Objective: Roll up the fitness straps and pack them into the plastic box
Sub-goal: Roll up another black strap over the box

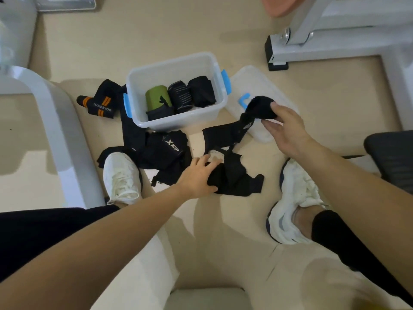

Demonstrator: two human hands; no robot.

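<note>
your right hand (283, 128) grips a half-rolled black strap (260, 107) above the box lid (257, 83) — its tail trails to the floor, where your left hand (199, 175) clutches it. three rolls sit in the plastic box (176, 70).

Legible text, head view:
- "BOKEERSI", white letters, on the black strap with orange stripes (98, 103), lying left of the plastic box (156, 72).
- "XTEP" logo, white, on the black pad (166, 148) on the floor in front of the box.
- White mark on the lifted black strap (247, 125): too small to read.
</note>
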